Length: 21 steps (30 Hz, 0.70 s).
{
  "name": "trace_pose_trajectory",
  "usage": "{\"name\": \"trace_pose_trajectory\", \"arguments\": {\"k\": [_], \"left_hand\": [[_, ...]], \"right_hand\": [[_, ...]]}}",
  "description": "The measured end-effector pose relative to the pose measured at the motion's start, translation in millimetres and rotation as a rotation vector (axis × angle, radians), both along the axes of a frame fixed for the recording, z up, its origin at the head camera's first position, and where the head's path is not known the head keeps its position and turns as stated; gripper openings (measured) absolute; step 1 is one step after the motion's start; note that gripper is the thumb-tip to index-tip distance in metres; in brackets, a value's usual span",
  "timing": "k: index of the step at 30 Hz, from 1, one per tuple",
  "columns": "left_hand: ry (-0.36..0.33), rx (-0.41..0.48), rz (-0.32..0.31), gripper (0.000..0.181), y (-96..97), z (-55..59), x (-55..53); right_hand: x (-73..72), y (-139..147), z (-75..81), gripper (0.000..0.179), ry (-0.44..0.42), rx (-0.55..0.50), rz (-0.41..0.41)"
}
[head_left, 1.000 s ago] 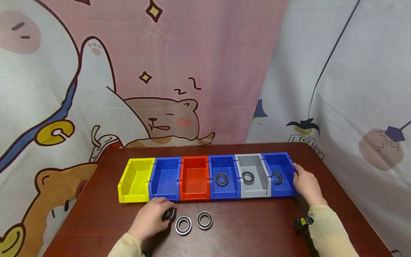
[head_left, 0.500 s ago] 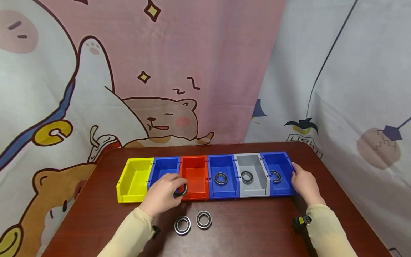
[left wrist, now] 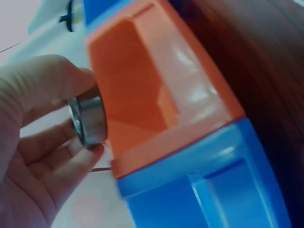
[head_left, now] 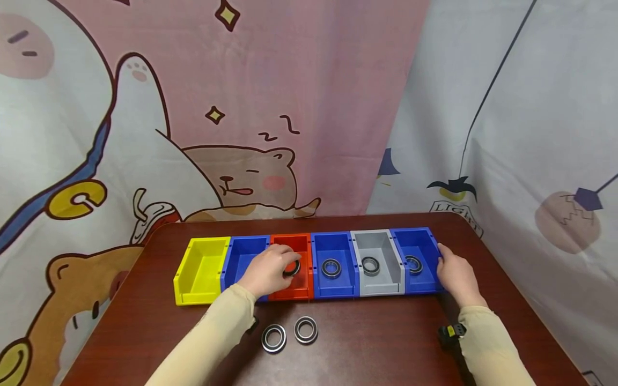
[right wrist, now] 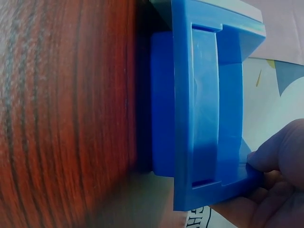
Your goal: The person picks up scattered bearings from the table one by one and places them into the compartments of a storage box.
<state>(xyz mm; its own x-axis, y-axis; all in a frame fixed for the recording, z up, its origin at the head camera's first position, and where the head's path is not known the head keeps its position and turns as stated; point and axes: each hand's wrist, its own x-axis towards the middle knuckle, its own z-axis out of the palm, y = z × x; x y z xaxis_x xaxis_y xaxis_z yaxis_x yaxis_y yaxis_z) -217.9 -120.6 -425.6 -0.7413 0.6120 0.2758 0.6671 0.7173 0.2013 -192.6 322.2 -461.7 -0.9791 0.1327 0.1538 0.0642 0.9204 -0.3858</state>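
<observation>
Bearing (left wrist: pixel 93 121) pinched in L grip (head_left: pixel 271 269) abv red bin (head_left: pixel 302 283); R grip (head_left: pixel 458 276) holds far-R blue bin (right wrist: pixel 205 107).

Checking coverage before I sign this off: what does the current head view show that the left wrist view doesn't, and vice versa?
Only the head view: the yellow bin, gray bin, two loose bearings, and the right hand gripping the rightmost blue bin.

Only the left wrist view: the held bearing's silver outer side seen broadside.

Both: the left hand pinching that bearing, the red bin, blue bins either side of it, the table and printed curtain.
</observation>
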Motion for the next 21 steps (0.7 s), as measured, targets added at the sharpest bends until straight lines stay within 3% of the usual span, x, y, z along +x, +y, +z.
{"name": "trace_pose_trajectory", "arguments": {"k": [6, 13, 21], "left_hand": [[-0.015, -0.083, -0.034, 0.040, 5.7, -9.1, -13.0], [-0.058, -0.179, -0.007, 0.038, 11.5, -20.2, -25.4], [-0.005, -0.278, -0.017, 0.026, 17.6, -34.1, -39.1]], "right_hand": [[-0.3, -0.7, -1.2, 0.045, 0.014, 0.009, 0.002], [-1.4, -0.4, -3.0, 0.045, 0.017, 0.018, 0.005], [0.2, -1.8, -2.5, 0.045, 0.014, 0.020, -0.004]]}}
